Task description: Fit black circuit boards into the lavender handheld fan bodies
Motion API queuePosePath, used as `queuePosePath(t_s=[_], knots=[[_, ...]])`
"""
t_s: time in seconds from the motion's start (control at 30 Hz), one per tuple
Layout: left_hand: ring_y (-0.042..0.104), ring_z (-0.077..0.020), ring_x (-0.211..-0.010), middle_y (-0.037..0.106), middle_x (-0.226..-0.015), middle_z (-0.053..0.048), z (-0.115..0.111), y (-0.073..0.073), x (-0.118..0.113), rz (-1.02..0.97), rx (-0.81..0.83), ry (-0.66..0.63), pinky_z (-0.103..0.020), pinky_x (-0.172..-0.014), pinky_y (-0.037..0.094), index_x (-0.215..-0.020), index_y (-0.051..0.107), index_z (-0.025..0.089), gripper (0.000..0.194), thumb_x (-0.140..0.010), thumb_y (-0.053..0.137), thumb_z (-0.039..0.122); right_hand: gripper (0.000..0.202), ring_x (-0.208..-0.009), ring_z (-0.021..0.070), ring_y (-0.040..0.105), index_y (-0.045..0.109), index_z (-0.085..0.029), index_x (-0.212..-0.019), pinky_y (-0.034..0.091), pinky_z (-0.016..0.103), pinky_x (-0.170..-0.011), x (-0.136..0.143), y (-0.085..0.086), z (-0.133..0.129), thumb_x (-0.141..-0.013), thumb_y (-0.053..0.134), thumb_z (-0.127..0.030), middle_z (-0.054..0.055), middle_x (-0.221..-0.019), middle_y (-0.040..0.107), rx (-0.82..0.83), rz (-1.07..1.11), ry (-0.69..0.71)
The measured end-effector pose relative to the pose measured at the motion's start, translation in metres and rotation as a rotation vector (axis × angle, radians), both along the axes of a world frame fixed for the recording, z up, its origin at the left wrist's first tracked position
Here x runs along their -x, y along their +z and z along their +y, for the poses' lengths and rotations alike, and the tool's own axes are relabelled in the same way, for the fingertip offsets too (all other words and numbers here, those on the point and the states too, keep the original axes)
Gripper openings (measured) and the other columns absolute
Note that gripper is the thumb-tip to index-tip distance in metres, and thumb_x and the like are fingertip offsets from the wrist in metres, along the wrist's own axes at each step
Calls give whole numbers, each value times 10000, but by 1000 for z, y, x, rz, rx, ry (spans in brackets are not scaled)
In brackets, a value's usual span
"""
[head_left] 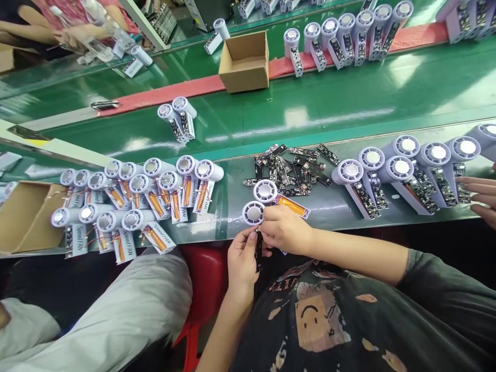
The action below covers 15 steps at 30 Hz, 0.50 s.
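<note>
My left hand (242,258) is closed around a narrow black circuit board (258,251), held upright at the table edge with the thumb along its side. My right hand (285,228) meets it at the board's top end, fingers pinched; whatever is between them is hidden. Just beyond my hands lies a lilac handheld fan (253,213), its round end facing me and its body partly covered by my right hand. Behind it rests a second fan (265,191), with an orange battery (293,206) showing in its handle. A loose pile of black circuit boards (287,170) lies behind these fans.
Fans with orange batteries (155,188) crowd the left, beside a cardboard box (29,217). Fans with boards fitted (372,178) line the right, near another person's hand (482,196). A green conveyor belt (248,121) runs behind, with an open carton (244,77) beyond.
</note>
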<state>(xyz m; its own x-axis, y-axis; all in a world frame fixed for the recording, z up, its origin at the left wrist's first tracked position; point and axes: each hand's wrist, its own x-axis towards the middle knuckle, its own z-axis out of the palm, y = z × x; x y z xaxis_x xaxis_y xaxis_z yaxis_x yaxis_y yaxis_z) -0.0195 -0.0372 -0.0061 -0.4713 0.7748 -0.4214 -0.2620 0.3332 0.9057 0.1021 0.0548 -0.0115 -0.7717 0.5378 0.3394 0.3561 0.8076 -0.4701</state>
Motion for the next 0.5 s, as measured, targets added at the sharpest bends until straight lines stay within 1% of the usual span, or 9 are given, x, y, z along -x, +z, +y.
queuePosePath(t_s=[0.1, 0.2, 0.3, 0.5], knots=[[564, -95, -425, 669, -644, 18, 0, 0, -3, 33, -7, 3, -203, -400, 473, -886, 674, 148, 473, -676, 789, 556, 232, -637, 147, 390, 697, -151, -688, 263, 306, -610, 1, 11, -2, -885, 582, -191, 36, -732, 547, 74, -81, -23], [562, -85, -433, 709, -737, -10, -2, -2, -5, 78, -22, 6, -210, -424, 486, -908, 672, 147, 434, -732, 756, 535, 231, -650, 156, 429, 719, -143, -725, 285, 309, -616, 1, 17, -3, -896, 569, -185, 51, -755, 573, 110, -126, -36], [569, -91, -449, 714, -743, -17, -3, -5, -7, 124, -47, -7, -224, -457, 504, -922, 678, 149, 411, -763, 734, 525, 239, -651, 165, 452, 727, -142, -727, 302, 315, -619, 0, 18, -4, -899, 568, -190, 58, -765, 586, 123, -147, -53], [597, -114, -519, 717, -758, -30, -2, -7, -10, 226, -38, 7, -237, -496, 504, -924, 702, 148, 436, -756, 729, 549, 242, -650, 162, 482, 731, -140, -737, 315, 310, -616, -2, 15, -5, -905, 570, -206, 61, -772, 602, 136, -157, -53]])
